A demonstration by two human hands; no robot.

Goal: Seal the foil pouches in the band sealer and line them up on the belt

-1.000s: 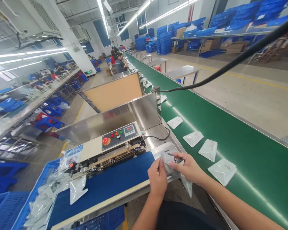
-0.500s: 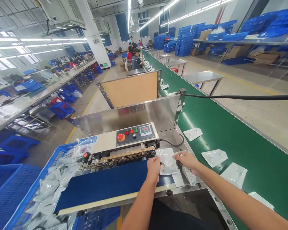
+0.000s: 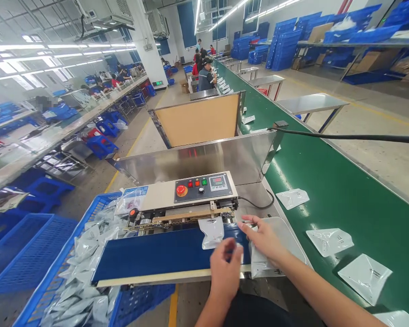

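Note:
A white sealed-looking pouch [image 3: 211,232] lies on the blue belt of the band sealer [image 3: 157,202], its upper edge at the sealing band. My left hand [image 3: 225,265] is just right of and below this pouch, apart from it; its fingers are curled, slightly blurred, thumb and fingertips apart, with nothing visible between them. More white pouches [image 3: 259,264] hang under my right hand [image 3: 267,238] at the belt's right end. The right thumb and forefinger stretch left, while its lower fingers, partly hidden, keep hold of a pouch. How many are there is unclear.
On the right runs a green conveyor [image 3: 327,195] with several pouches spread along it. A blue crate [image 3: 37,297] full of pouches stands at the sealer's left end. A metal panel [image 3: 191,156] rises behind the sealer; a black cable [image 3: 344,136] crosses the conveyor. People sit further back.
One pouch has left my hands and moved left along the sealing band. My left hand has drawn back toward me; the right has shifted with its pouch. The view has swung left.

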